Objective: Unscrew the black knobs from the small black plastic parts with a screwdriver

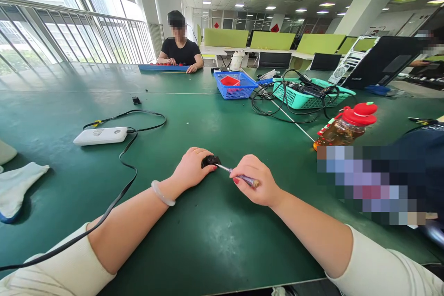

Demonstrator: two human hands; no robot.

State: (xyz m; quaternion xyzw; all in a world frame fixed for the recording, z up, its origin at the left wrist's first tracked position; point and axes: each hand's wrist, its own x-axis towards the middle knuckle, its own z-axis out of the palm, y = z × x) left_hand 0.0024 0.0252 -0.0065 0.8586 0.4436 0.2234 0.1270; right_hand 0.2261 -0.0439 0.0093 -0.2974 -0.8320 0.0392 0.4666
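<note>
My left hand [193, 167] is closed around a small black block-like part [210, 161], holding it against the green tabletop. What kind of part it is cannot be made out. In my right hand [255, 180] is a screwdriver [247, 178] with a purplish, see-through handle, gripped between thumb and fingers. Its thin metal shaft points left, and the tip meets the black part near my left thumb. Fingers hide much of the part's far side.
A white power bank [100, 136] with a black cable lies left. Blue [236, 89] and teal [294, 97] baskets, tangled cords and a red-lidded bottle [347, 125] stand right. A small black piece [136, 100] lies farther back. Across the table [173, 120] sits another person [180, 48].
</note>
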